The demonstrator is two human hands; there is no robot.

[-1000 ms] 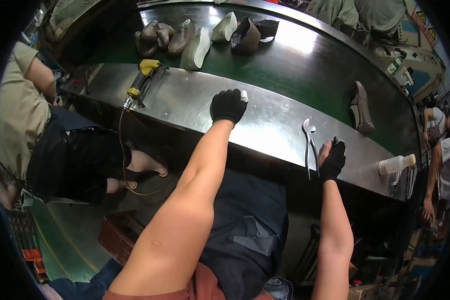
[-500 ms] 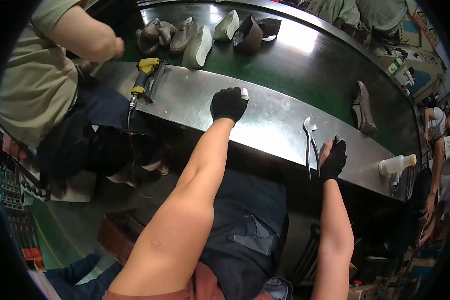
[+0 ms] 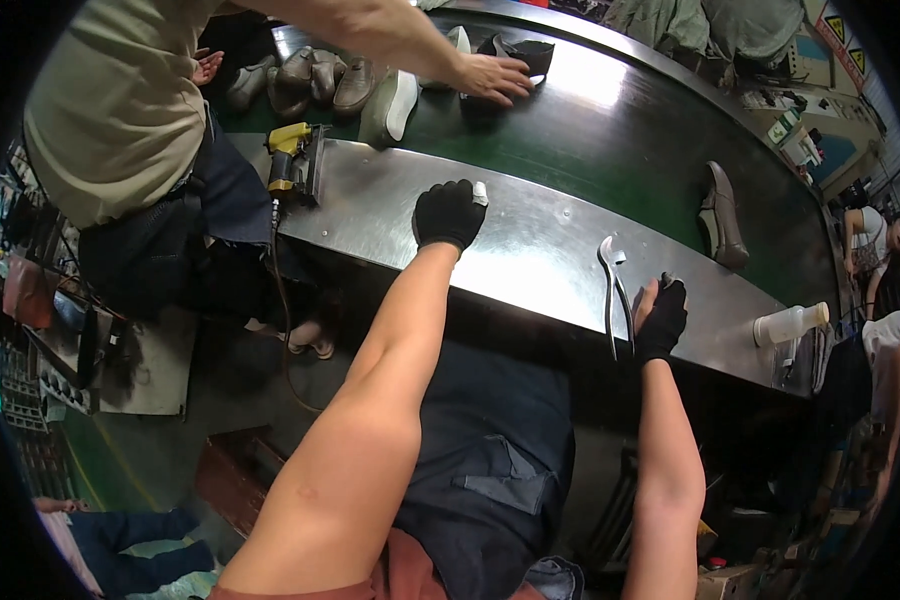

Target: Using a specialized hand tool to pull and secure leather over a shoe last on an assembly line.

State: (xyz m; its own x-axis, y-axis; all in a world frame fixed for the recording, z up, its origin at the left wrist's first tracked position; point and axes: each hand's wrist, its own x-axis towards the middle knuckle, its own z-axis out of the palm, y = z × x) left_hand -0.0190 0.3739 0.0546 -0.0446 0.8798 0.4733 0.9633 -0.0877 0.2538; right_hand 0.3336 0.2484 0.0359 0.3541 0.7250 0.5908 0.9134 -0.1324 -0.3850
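pincers (image 3: 609, 285) lie on the bare metal desk (image 3: 530, 245), their head toward twelve o'clock and their handles running down to the near edge at six. a small white scrap (image 3: 618, 257) sits right by the head. my right hand (image 3: 662, 318), in a black glove with the thumb bare, rests just beside them, so that from it they lie between nine and ten o'clock. its fingers point toward twelve, fairly close together; i cannot tell whether they hold anything.

my left hand (image 3: 451, 215) rests on the metal well apart, at ten o'clock from the right one. the fingers are bent and narrow, knuckles up, with a white wrap (image 3: 480, 193) at the side; the palm is hidden, so i cannot tell if something is under it.

from my left hand, a yellow and black air tool (image 3: 288, 170) lies toward ten o'clock and a pale-soled shoe (image 3: 402, 106) stands at eleven. toward twelve, a co-worker's hand (image 3: 495, 80) reaches over a dark brown shoe (image 3: 527, 58).

from my right hand, a lone brown shoe (image 3: 722, 220) lies at one o'clock on the green surface (image 3: 625, 165), and a clear bottle (image 3: 788, 325) is at three.
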